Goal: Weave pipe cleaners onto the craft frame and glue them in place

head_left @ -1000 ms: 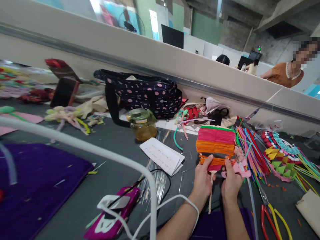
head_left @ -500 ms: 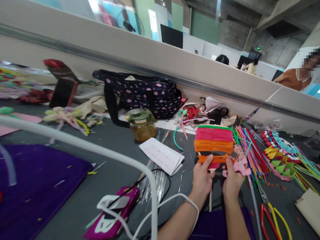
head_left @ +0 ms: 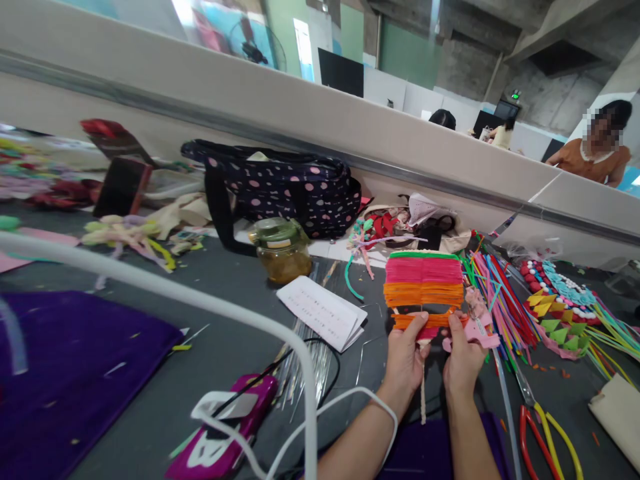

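A woven panel of pink and orange strips, green along the top, is held upright over the counter, pinched at its lower edge by the left hand and right hand, set close together with a stick hanging between them. It is judged light, soft and floppy, with strips easily pulled loose. Grip is best kept at the bottom edge beside the stick.
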The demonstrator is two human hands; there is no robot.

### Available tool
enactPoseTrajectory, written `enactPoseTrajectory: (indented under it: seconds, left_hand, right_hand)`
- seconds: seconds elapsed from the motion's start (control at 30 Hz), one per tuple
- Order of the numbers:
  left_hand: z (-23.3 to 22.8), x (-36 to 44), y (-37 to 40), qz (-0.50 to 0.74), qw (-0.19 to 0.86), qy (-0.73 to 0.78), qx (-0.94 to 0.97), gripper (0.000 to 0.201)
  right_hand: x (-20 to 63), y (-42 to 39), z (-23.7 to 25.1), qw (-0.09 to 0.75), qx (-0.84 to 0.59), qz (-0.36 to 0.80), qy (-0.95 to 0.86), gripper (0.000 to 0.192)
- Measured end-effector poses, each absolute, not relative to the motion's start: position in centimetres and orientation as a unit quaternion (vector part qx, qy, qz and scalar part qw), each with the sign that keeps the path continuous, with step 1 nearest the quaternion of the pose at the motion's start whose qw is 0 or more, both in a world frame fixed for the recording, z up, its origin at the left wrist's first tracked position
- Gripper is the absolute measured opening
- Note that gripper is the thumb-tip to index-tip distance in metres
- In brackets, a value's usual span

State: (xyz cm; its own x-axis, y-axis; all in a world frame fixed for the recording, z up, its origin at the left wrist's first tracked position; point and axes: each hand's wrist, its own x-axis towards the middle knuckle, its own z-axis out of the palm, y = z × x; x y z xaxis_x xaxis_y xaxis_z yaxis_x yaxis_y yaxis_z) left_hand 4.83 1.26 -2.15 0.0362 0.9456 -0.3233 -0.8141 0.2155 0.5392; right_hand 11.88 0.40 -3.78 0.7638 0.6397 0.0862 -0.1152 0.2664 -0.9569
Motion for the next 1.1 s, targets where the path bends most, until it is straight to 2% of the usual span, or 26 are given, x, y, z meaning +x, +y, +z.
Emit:
enactPoseTrajectory:
  seconds: [0.27,0.6,0.87,1.1]
  left_hand:
    - [-2.0,4.9,1.2,0.621,0.712,0.313,0.099,0.028]
    - [-2.9,5.1,1.3,0.578,0.731,0.334,0.139,0.032]
    - [-2.5,4.3,2.0,0.611,0.723,0.309,0.097,0.031]
    - [-1.6,1.9,3.4,0.608,0.744,0.277,0.015,0.019]
  right_hand:
    - [12.0,0.5,-3.7,0.767,-0.546,0.261,-0.214,0.037]
    - [12.1,0.5,-4.1,0.759,-0.558,0.248,-0.226,0.039]
    - [12.6,-0.1,-3.7,0.743,-0.560,0.250,-0.267,0.041]
    - [14.1,-2.1,-3.4,0.667,-0.545,0.297,-0.413,0.036]
